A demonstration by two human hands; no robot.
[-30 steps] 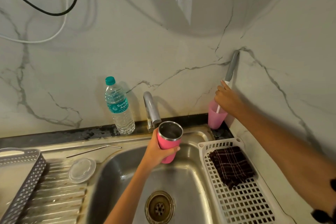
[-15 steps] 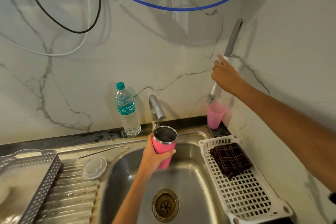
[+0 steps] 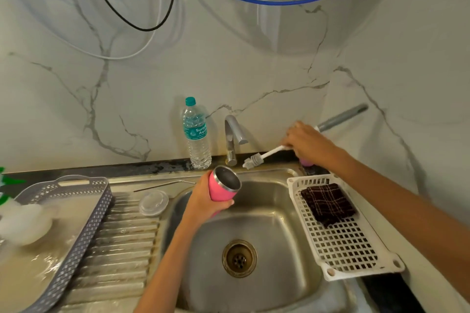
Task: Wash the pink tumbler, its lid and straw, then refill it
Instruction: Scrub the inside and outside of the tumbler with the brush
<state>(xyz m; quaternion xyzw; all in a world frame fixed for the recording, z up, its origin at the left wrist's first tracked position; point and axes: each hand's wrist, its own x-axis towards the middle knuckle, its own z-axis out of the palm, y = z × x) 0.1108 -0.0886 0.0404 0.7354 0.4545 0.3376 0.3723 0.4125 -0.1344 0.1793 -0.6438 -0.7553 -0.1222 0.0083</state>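
Observation:
My left hand [image 3: 203, 202] grips the pink tumbler [image 3: 220, 189] over the steel sink [image 3: 256, 226], tilted so its open steel mouth faces up and to the right. My right hand [image 3: 306, 142] holds a bottle brush [image 3: 264, 156] by its white stem; the grey handle sticks out to the upper right and the bristle head points down-left, just above and right of the tumbler's mouth, apart from it. The clear lid [image 3: 153, 203] lies on the ribbed drainboard. The metal straw [image 3: 164, 185] lies along the sink's back ledge, left of the tumbler.
A water bottle [image 3: 196, 134] and the tap [image 3: 232, 140] stand at the back ledge. A pink cup [image 3: 306, 161] is mostly hidden behind my right hand. A white rack [image 3: 340, 244] with a dark cloth [image 3: 326, 203] sits right of the sink. A grey basket [image 3: 63, 244] is at left.
My right hand lifted the brush out of the pink cup, swung it down and turned the bristle head toward the tumbler. My left hand tilted the tumbler's mouth to the right.

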